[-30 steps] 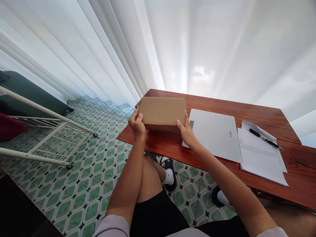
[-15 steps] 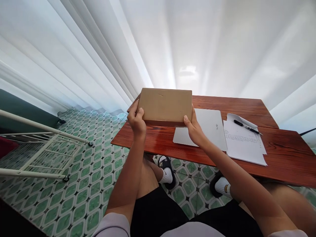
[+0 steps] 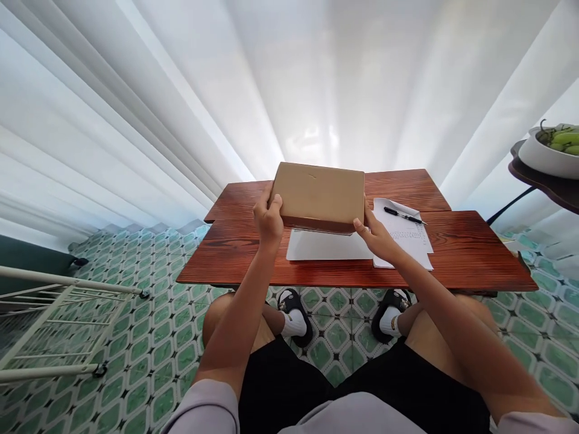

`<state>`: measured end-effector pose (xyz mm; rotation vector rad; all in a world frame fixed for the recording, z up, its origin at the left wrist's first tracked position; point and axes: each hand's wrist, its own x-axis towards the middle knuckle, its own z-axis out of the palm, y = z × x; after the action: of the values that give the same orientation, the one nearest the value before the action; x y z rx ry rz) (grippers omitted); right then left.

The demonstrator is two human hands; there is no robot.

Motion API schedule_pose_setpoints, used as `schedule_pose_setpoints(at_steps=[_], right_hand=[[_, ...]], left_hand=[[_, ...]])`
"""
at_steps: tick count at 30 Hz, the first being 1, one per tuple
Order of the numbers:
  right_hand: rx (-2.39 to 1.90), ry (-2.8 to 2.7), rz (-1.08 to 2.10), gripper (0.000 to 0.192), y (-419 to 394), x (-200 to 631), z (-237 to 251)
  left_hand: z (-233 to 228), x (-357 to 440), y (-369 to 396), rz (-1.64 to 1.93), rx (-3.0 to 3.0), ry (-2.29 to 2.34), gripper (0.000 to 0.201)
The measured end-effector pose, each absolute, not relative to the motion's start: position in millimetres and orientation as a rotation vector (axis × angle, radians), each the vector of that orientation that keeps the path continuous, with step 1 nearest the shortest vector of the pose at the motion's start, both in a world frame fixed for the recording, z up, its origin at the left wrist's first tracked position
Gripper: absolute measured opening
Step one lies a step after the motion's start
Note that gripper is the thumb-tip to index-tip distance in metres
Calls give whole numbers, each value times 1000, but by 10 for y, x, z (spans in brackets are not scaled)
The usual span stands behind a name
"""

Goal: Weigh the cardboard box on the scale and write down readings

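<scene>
A closed brown cardboard box (image 3: 320,194) is held up above a red-brown wooden table (image 3: 235,253). My left hand (image 3: 268,218) grips the box's left end and my right hand (image 3: 376,236) grips its right end. Under the box lies a flat white laptop (image 3: 325,246), partly hidden by it. To the right of the laptop lies a sheet of white paper (image 3: 409,238) with writing, and a black pen (image 3: 402,215) rests on it.
White curtains hang behind the table. A white wire rack (image 3: 54,319) stands on the green patterned floor at the left. At the far right a dark side table holds a white bowl (image 3: 549,158) of green fruit. My knees and sandalled feet are under the table.
The box was lifted off the table's left end and carried right, now over the laptop. The view swung right, bringing the bowl into sight.
</scene>
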<state>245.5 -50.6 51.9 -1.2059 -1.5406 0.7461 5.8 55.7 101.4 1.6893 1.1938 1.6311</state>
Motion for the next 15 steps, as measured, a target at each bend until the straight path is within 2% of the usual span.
schedule_pose_setpoints(at_steps=[15], right_hand=[[-1286, -1419, 597, 71, -604, 2848, 317]], left_hand=[[803, 417, 500, 1427, 1822, 1279, 41]])
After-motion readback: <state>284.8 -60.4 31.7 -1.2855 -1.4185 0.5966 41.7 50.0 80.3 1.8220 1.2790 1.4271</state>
